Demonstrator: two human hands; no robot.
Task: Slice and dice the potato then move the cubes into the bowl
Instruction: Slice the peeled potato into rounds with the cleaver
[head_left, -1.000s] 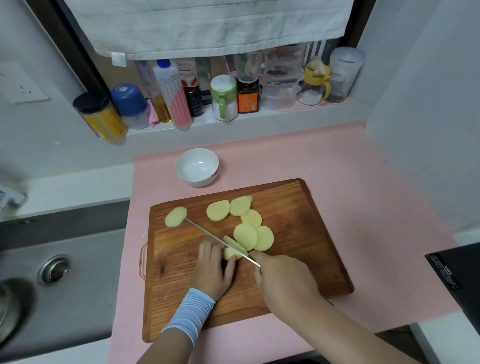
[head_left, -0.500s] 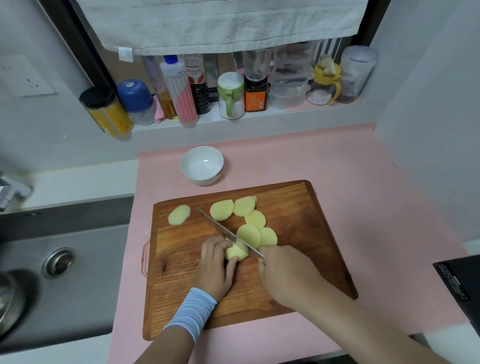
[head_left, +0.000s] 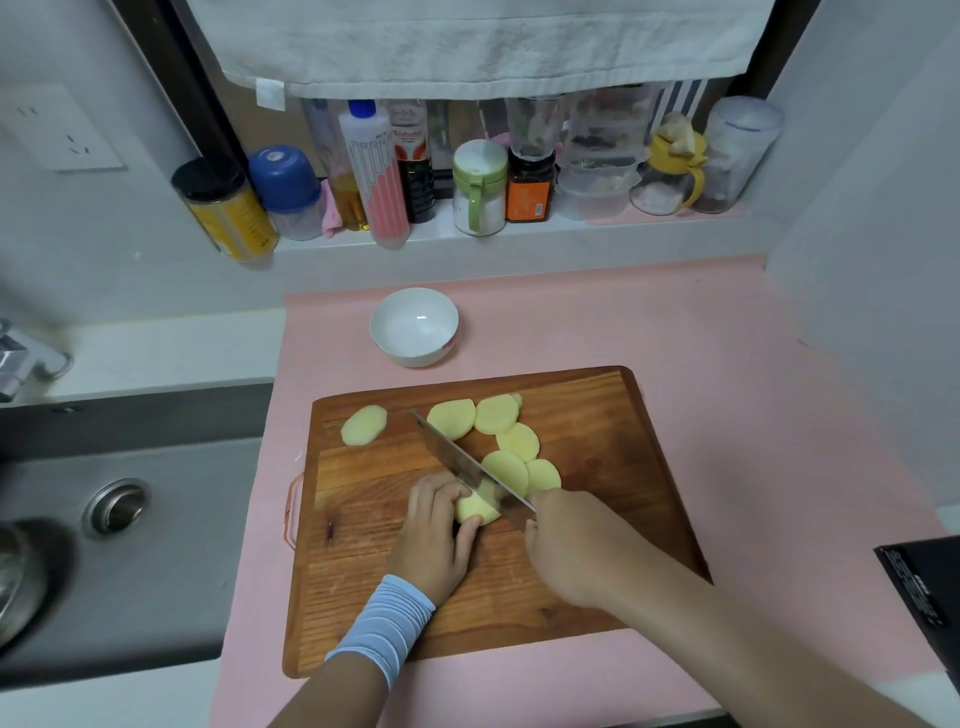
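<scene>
On the wooden cutting board (head_left: 597, 582) my left hand (head_left: 434, 535) grips the remaining potato end (head_left: 475, 509), fingers curled over it. My right hand (head_left: 566, 551) holds the handle of a knife (head_left: 457, 462), whose blade rests on the potato end and points up-left. Several round potato slices (head_left: 511, 452) lie just behind the blade, and one slice (head_left: 363, 425) lies alone at the board's far left. The white bowl (head_left: 414, 326) stands empty on the pink mat behind the board.
A steel sink (head_left: 114, 525) with a drain is left of the pink mat (head_left: 753, 395). Bottles and jars (head_left: 478, 182) line the ledge at the back. A black object (head_left: 924, 587) sits at the right edge. Walls close in on the right.
The knife blade has tilted up and shifted right onto the potato end. The potato slices and the bowl stay in place; the view has moved slightly.
</scene>
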